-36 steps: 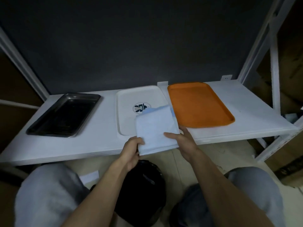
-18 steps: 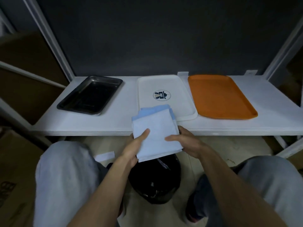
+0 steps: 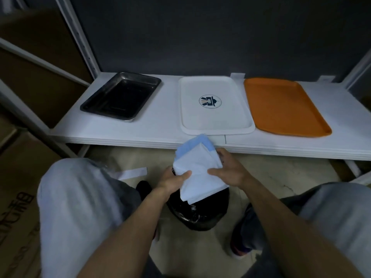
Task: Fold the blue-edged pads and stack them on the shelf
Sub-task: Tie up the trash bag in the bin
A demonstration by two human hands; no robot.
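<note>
Pad (image 3: pixel 197 169): folded, blue edge farthest, held in air just short of the shelf (image 3: pixel 152 129) front, over a black bin (image 3: pixel 196 215). Left hand (image 3: pixel 172 180), right hand (image 3: pixel 228 171): each clamped on one side, thumbs on top, presumably so the fold is pressed flat before stacking

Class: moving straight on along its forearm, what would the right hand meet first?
Beyond the pad it grips, probably the shelf's front edge below the white tray; depth is unclear.
</note>
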